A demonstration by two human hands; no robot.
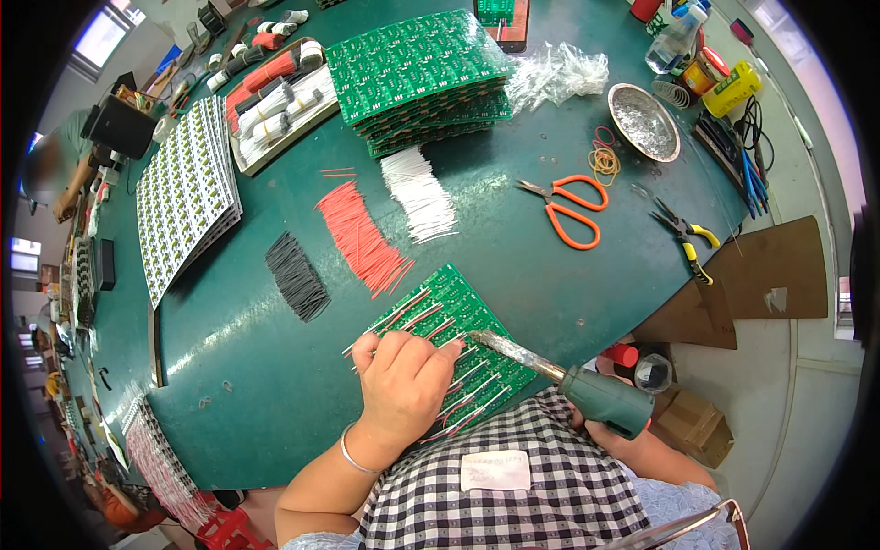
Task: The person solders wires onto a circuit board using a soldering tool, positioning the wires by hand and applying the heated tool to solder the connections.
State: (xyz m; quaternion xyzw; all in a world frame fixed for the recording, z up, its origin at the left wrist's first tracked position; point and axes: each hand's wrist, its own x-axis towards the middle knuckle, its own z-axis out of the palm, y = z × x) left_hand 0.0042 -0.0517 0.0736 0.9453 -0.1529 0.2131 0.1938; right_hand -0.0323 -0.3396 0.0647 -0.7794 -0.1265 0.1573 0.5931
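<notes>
A green circuit board [477, 313] lies at the table's near edge, with rows of red, white and black wires [423, 316] across it. My left hand [403, 380] rests over the board, fingers closed in a pinch on a thin wire; its colour is hard to make out under the fingertips. My right hand [612, 440] grips the green handle of a soldering iron [600, 399], partly hidden behind it. The iron's tip touches or nearly touches the board just beside my left fingertips.
Beyond the board lie black wires [298, 277], red wires [359, 236] and white wires [419, 195]. Stacked circuit boards [412, 78] stand at the back. Orange-handled scissors [573, 211], pliers [686, 236] and a metal bowl [645, 122] sit rightward. A white board panel [188, 192] is leftward.
</notes>
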